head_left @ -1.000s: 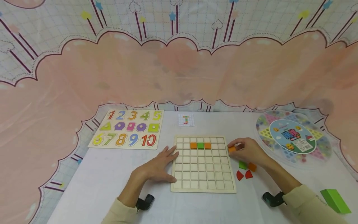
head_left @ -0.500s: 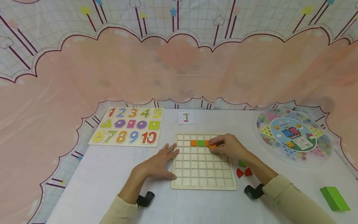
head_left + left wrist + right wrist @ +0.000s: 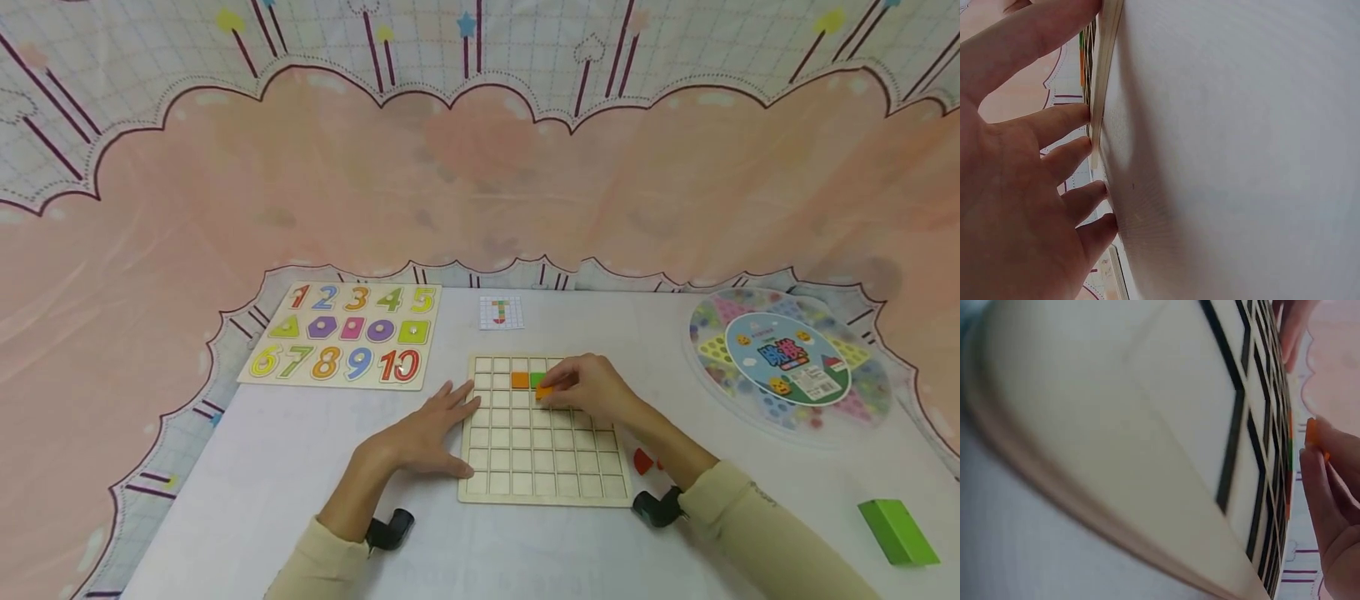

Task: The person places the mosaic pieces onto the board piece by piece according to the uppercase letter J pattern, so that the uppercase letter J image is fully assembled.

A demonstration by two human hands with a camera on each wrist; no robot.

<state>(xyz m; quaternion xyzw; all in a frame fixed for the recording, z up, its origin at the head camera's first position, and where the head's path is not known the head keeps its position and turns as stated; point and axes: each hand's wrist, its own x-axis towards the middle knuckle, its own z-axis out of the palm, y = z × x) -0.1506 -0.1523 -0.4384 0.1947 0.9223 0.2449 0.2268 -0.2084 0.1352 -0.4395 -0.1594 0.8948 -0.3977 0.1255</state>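
A wooden grid board (image 3: 545, 498) lies flat in the middle of the table. My left hand (image 3: 420, 437) spreads along its left side, fingertips and thumb touching the edge; the left wrist view shows the same straight fingers at the board's rim. Over the upper rows, thumb and fingers of my right hand (image 3: 596, 392) pinch a small orange square tile (image 3: 1311, 433), held close above the grid. In the second row sit an orange tile (image 3: 520, 380) and a green tile (image 3: 536, 379); another orange one beside them is hidden by my right hand.
Red quarter-round pieces (image 3: 642, 461) lie right of the board, partly covered by my right arm. A number puzzle (image 3: 337, 336) lies back left, a small grid card (image 3: 501, 312) behind the board. A round clear case (image 3: 787, 358) and a green block (image 3: 898, 533) are at right.
My right hand has carried the orange tile leftward from beside the board to over the upper rows. My left hand has stayed at the board's left edge.
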